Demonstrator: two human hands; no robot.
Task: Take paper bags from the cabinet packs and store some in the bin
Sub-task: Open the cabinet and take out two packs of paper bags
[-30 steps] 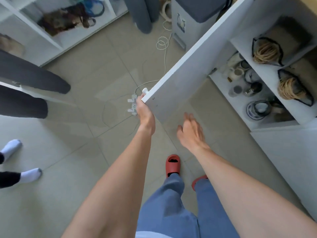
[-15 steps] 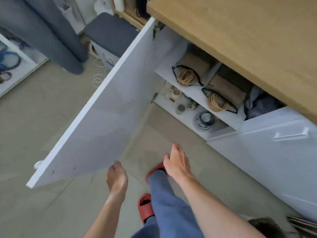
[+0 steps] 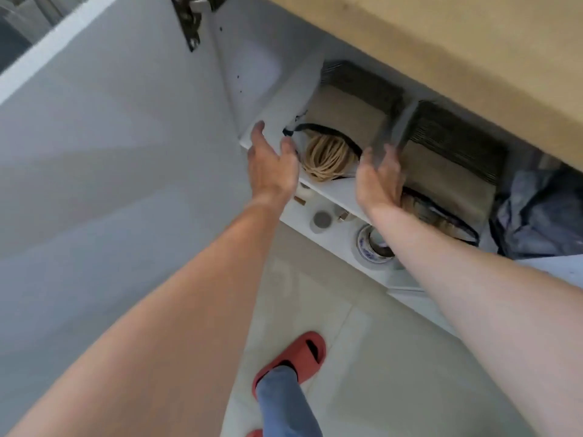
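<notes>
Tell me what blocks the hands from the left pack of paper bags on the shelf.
Nothing visible does. The white cabinet door is swung open; the left hand and right hand flank the brown plastic-wrapped bag pack.

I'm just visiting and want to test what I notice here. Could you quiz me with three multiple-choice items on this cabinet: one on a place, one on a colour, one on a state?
1. Where do the two brown paper-bag packs lie?
A. upper shelf
B. floor
C. wooden top

2. What colour is the slipper?
A. blue
B. red
C. green

3. How is the white cabinet door?
A. shut
B. removed
C. swung open

Answers: 1 A, the left pack and right pack sit on the upper shelf, with the left hand and right hand reaching there. 2 B, the slipper is red. 3 C, the door stands open on its hinge.
</notes>
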